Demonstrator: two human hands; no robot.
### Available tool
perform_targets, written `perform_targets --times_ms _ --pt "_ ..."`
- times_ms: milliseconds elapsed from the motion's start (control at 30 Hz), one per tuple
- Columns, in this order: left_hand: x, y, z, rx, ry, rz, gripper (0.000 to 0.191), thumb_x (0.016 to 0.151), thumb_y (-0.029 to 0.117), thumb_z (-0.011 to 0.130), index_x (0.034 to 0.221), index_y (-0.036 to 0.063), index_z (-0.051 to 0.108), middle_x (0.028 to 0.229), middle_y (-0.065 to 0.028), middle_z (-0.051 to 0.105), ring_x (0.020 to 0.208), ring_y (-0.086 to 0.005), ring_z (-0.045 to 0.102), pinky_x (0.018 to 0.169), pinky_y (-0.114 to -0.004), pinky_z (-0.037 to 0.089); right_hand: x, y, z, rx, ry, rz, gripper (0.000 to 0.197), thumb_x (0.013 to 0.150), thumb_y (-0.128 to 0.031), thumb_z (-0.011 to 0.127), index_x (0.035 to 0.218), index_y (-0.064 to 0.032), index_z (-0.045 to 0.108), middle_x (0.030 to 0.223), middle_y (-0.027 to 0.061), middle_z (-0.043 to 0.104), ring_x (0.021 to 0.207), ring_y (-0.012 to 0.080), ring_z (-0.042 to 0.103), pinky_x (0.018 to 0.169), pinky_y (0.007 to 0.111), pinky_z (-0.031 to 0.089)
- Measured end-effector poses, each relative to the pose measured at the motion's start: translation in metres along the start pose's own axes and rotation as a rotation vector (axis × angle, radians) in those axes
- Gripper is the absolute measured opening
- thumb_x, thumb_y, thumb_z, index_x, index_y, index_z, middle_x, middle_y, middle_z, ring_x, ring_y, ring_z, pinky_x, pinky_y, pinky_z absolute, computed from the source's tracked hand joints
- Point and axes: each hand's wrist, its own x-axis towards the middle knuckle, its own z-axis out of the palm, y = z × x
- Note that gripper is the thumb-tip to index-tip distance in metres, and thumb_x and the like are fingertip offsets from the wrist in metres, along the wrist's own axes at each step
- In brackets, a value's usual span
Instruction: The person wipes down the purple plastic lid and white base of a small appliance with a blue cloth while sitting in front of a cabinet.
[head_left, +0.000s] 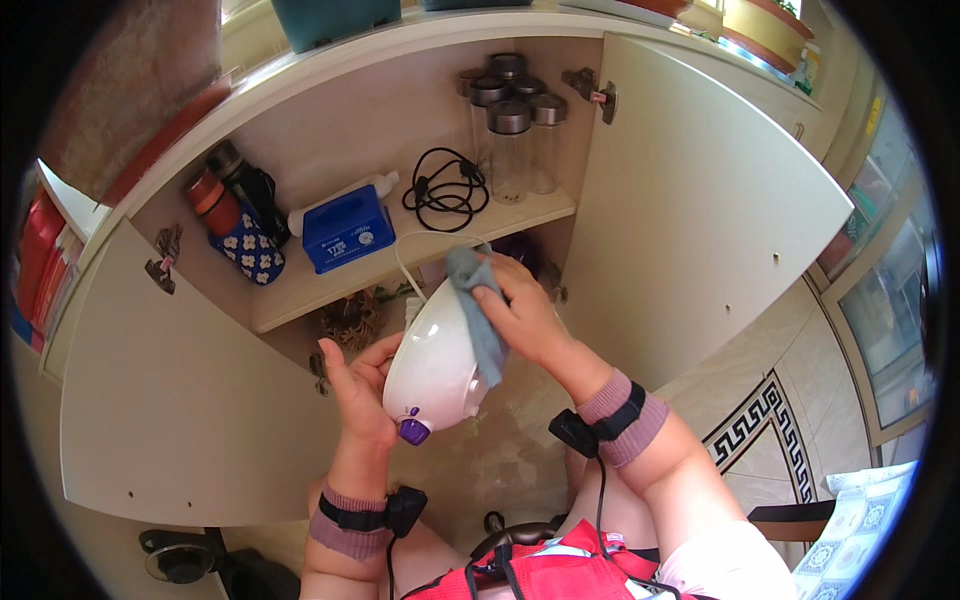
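A glossy white small appliance (429, 360) with a purple knob (414, 431) is held tilted in front of the open cabinet. My left hand (360, 390) supports it from the left, the thumb standing apart and some fingers hidden behind the body. In my right hand (525, 311) is a grey-blue cloth (480, 322), pressed against the appliance's right side. A white cord (401, 255) loops up behind the appliance towards the shelf edge.
The cabinet shelf (420, 255) bears a blue box (349, 229), a coiled black cable (446, 191), glass bottles (510, 150) and flasks (240, 217). Open doors flank me, left (187, 405) and right (682, 202). A brown woven object (351, 319) lies below the shelf.
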Motion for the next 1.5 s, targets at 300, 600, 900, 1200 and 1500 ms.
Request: perform_targets --times_ms 300,600,900,1200,1500 --pt "0.006 -0.006 -0.024 -0.115 0.055 0.035 0.083 0.095 0.074 0.042 0.115 -0.0032 0.067 0.111 -0.0141 0.072 0.101 -0.0234 0.069 0.089 -0.037 0.056 -0.008 -0.070 0.014 -0.050 -0.168 -0.466 0.049 0.079 -0.023 0.066 0.124 -0.0043 0.063 0.139 0.0142 0.058 0.133 0.0423 0.048 0.114 0.053 0.037" --pt "0.004 -0.007 -0.027 0.048 -0.073 0.131 0.043 0.096 0.030 0.069 0.122 -0.0033 0.064 0.115 -0.0135 0.070 0.096 -0.0209 0.071 0.085 -0.035 0.058 -0.006 -0.036 0.021 -0.094 0.258 -0.054 0.051 0.082 -0.021 0.065 0.130 -0.0035 0.061 0.140 0.0154 0.057 0.137 0.0408 0.044 0.116 0.055 0.030" --pt "0.011 -0.009 -0.032 -0.178 -0.166 -0.054 0.060 0.100 0.048 0.058 0.137 0.0015 0.054 0.133 -0.0143 0.063 0.120 -0.0300 0.062 0.105 -0.046 0.048 0.003 -0.020 0.003 -0.038 0.216 -0.146 0.049 0.088 -0.021 0.061 0.134 -0.0053 0.059 0.146 0.0126 0.054 0.143 0.0399 0.038 0.121 0.054 0.023" --pt "0.011 0.002 -0.038 -0.417 -0.231 -0.062 0.067 0.098 0.051 0.059 0.143 0.0019 0.049 0.141 -0.0165 0.057 0.127 -0.0319 0.057 0.109 -0.048 0.045 -0.021 -0.077 0.019 0.064 -0.055 -0.316 0.054 0.089 -0.012 0.059 0.143 -0.0085 0.054 0.154 0.0132 0.047 0.148 0.0420 0.030 0.121 0.056 0.019" --pt "0.013 0.004 -0.030 -0.564 -0.214 -0.049 0.068 0.099 0.056 0.053 0.140 0.0027 0.052 0.140 -0.0184 0.057 0.128 -0.0350 0.056 0.110 -0.052 0.043 -0.011 -0.051 0.015 -0.059 0.197 -0.151 0.059 0.082 -0.011 0.062 0.141 -0.0080 0.055 0.152 0.0132 0.049 0.149 0.0426 0.029 0.121 0.058 0.017"
